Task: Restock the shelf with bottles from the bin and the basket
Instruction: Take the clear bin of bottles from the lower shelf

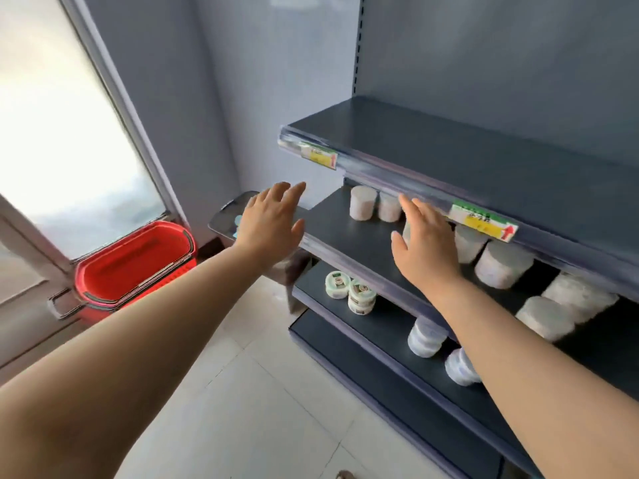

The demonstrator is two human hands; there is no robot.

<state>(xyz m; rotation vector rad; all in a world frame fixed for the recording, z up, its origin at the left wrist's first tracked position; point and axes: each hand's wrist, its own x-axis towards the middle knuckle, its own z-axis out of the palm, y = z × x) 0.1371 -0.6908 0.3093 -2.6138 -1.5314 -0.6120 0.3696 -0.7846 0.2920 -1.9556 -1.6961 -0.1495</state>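
- Red plastic basket (135, 267) with dark handles sits on the pale tiled floor (242, 392) at my left, against the glass door (69, 133), well apart from both my hands.
- My left hand (269, 223) is stretched out, fingers straight and spread wide, gripping nothing. It hovers in front of the dark grey bin (224, 216), which stands just beside the left end of the dark grey metal shelf unit (484, 150).
- Something teal shows in the bin beside my wrist, too blurred to name.
- My right hand (422, 247) reaches into the second tier, fingers straight and close together, palm down, under the clear price strip with its yellow-and-green label (484, 221).
- White round-topped bottles (362, 203) stand on that tier: two beyond my fingertips to the left, more to the right of my hand. One pale bottle peeks out between my thumb and forefinger; I cannot tell whether I touch it.
- Squat jars with green labels (361, 293) and blue-and-white tubs (425, 337) stand on the tier below, under my right forearm.
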